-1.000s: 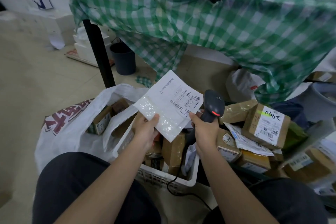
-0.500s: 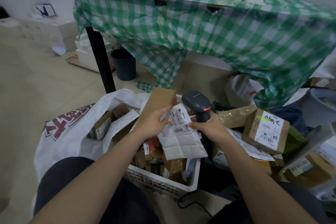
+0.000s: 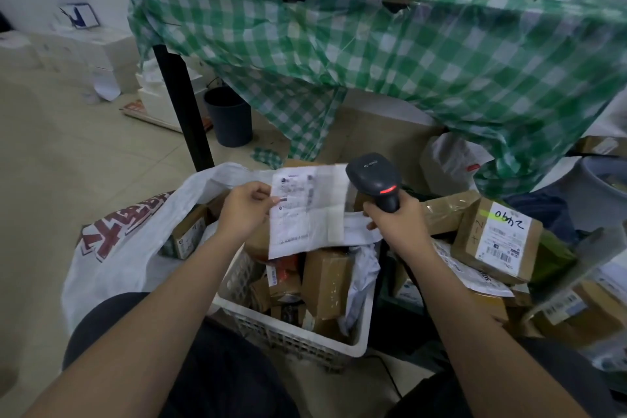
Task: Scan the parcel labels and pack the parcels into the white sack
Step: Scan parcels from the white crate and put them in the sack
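**Scanning a flat mailer over the crate**

The left hand [image 3: 242, 209] pinches a white mailer [image 3: 307, 210] by its left edge, above the crate [image 3: 298, 332] and beside the open sack [image 3: 135, 248]. The right hand [image 3: 395, 220] is wrapped tight around the scanner [image 3: 375, 180]. Best to tilt the label flat toward the scanner's window and hold steady. Motion blurs the label print; the left fingers behind the mailer are hidden, and the sack's depth is unclear.

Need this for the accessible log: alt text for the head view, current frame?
A person's left hand holds up a flat white parcel, label facing them, while the right hand grips a black barcode scanner beside it. Below sits a white basket of small boxes, with the open white sack to the left.
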The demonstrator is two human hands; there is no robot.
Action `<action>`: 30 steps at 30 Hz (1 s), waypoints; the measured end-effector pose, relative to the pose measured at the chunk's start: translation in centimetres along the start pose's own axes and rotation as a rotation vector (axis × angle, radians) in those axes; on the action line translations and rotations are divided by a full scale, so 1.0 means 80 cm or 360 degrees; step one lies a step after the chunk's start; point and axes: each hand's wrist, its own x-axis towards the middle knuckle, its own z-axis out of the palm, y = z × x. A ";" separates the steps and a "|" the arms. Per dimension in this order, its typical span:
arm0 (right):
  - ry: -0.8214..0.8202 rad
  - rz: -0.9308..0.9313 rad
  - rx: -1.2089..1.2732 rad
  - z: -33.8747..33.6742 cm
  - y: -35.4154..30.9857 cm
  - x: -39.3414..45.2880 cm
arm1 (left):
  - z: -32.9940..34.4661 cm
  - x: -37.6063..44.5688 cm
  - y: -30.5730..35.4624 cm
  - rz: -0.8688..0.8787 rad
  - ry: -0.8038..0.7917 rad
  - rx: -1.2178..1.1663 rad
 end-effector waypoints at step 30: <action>-0.0572 0.0240 0.0127 0.074 -0.022 -0.025 | -0.022 0.006 -0.011 -0.0273 0.0192 -0.0646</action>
